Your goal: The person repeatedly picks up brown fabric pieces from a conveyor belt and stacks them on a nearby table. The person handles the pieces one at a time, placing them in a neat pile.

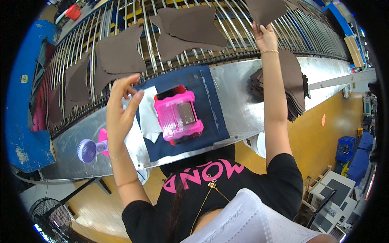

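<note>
My right hand [266, 39] reaches far out over the roller conveyor [234, 28], fingers closed on the near edge of a brown cut leather-like piece [265, 11]. My left hand [125, 101] is raised near the conveyor's front edge, with thumb and fingers apart and nothing held. More flat brown pieces [190, 28] lie on the rods in front of me. Beside my right forearm, a stack of similar brown pieces [293, 87] rests on the metal table. Right of my left hand, a pink plastic holder with a phone-like device [178, 115] stands on a dark blue sheet [210, 101].
The metal table [239, 89] runs along the conveyor. A purple handheld fan [87, 150] and a white cloth [148, 113] lie on it. A blue machine housing [28, 93] bounds the left end. A metal bar [340, 79] sticks out at right. A black floor fan [50, 212] stands lower left.
</note>
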